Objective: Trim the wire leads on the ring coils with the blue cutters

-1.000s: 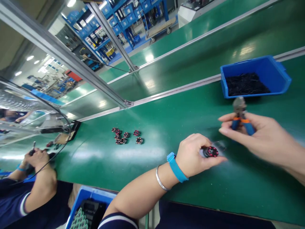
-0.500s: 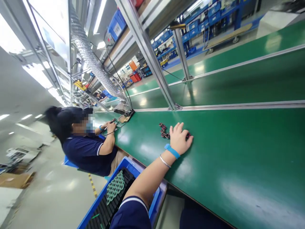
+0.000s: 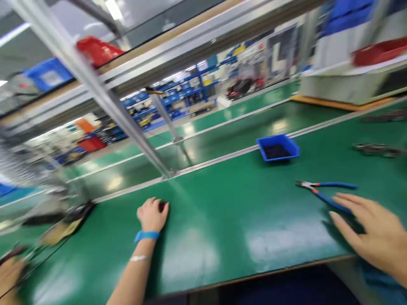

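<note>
My left hand rests on the green table, its fingers curled over small dark red-and-black parts that show between thumb and forefinger; the rest is hidden under the palm. At the right, my right hand is spread, thumb apart from the fingers, with nothing in its grasp. Its fingertips are at one handle of the blue-handled pliers, which lie open on the table; whether they touch is unclear. A blue tray with dark contents stands behind the pliers.
Blurred dark parts lie at the right. A metal post rises from the table's back rail. Another person's hand holds a tool at the far left, near a cable and a black device. A pale bin stands behind.
The view has swung right, bringing my right hand, the pliers and the blue tray into sight. The chain of small parts beside my left hand no longer shows.
</note>
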Demonstrator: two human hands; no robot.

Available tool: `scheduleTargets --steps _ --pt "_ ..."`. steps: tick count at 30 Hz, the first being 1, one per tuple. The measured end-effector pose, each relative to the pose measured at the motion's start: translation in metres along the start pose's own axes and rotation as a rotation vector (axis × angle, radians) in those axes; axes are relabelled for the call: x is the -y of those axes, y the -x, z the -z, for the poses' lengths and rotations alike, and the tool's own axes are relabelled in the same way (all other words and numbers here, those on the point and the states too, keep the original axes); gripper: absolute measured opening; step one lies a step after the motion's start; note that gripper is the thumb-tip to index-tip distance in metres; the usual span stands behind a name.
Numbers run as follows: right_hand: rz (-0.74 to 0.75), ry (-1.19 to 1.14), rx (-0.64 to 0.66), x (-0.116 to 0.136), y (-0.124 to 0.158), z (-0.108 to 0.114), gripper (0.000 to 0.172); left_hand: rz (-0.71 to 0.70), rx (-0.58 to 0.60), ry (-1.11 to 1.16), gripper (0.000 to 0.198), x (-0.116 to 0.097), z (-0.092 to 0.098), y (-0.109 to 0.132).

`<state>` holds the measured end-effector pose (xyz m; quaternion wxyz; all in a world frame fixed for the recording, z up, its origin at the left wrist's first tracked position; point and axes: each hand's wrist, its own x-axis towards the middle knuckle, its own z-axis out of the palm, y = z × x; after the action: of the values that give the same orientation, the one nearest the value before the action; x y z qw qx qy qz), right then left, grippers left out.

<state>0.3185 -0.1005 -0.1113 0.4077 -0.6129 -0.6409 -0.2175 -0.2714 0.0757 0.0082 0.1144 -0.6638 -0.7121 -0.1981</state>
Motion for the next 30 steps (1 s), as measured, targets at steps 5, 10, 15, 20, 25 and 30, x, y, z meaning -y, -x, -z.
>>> scheduleTargets --steps 5,10,15,20,25,30 --pt "0.001 0.159 -0.051 0.013 0.007 0.001 0.023 -0.371 -0.166 0.244 0.044 -0.026 -0.055 0.015" --pt "-0.053 0.158 0.039 0.020 0.004 -0.002 0.026 -0.922 0.205 0.487 0.056 -0.143 -0.076 0.079" --pt "-0.043 0.078 0.136 0.032 -0.002 -0.009 0.036 -1.142 0.514 0.537 0.083 -0.243 -0.065 0.091" --pt "-0.054 0.013 0.174 0.049 -0.003 -0.011 0.049 -1.157 0.522 0.552 0.082 -0.295 -0.068 0.080" --pt "-0.084 -0.038 0.046 0.070 0.016 -0.014 0.057 -1.175 0.441 0.561 0.082 -0.286 -0.090 0.085" --pt "-0.028 -0.176 0.003 0.085 0.032 -0.019 0.050 -1.176 0.269 0.543 0.087 -0.248 -0.115 0.097"
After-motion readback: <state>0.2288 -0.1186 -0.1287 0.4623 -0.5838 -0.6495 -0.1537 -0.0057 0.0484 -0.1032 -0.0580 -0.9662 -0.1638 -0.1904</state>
